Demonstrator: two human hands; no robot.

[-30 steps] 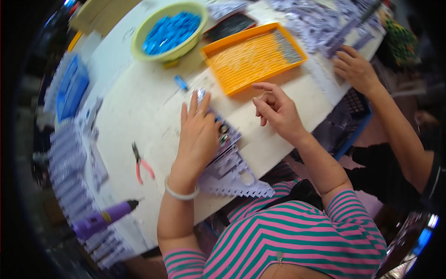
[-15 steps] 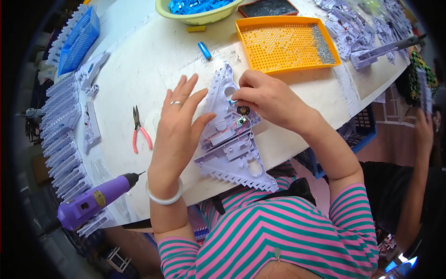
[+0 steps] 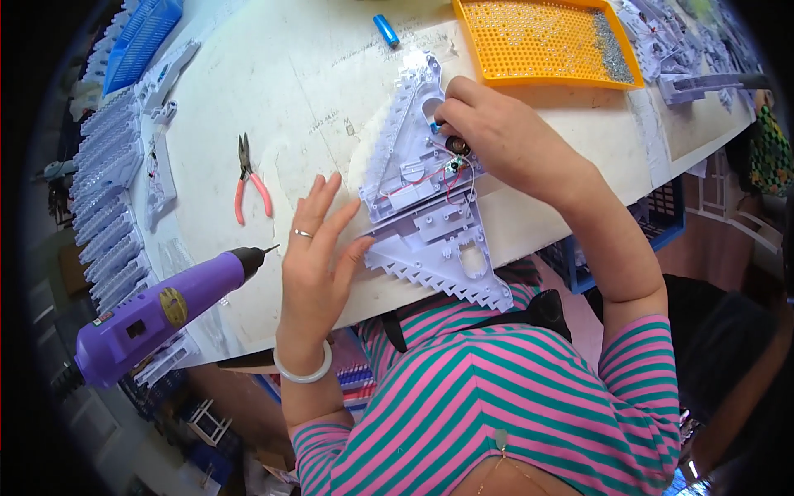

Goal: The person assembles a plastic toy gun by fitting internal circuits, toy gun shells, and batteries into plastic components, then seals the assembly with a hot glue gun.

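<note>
Two lilac plastic shell halves with saw-toothed edges lie open on the table. The upper shell half (image 3: 405,161) carries a small round speaker (image 3: 456,146), a little circuit board (image 3: 455,167) and thin red and white wires. My right hand (image 3: 509,136) bends over that half's right side, thumb and fingers pinching a small blue piece (image 3: 435,127) beside an oval opening. Most of this piece is hidden by the fingers. My left hand (image 3: 318,252) is open with spread fingers, its thumb close to the left corner of the lower shell half (image 3: 438,227). It holds nothing.
Pink-handled pliers (image 3: 251,186) and a purple electric screwdriver (image 3: 169,306) lie to the left, near a row of lilac shells (image 3: 107,198). Beyond are a blue cylinder (image 3: 385,31), a yellow perforated tray (image 3: 546,45) with small metal parts, and a pile of lilac parts at right.
My left hand has moved down from the upper shell half toward the lower one's left corner. My right hand keeps its pinch by the oval opening. The whole view has shifted.
</note>
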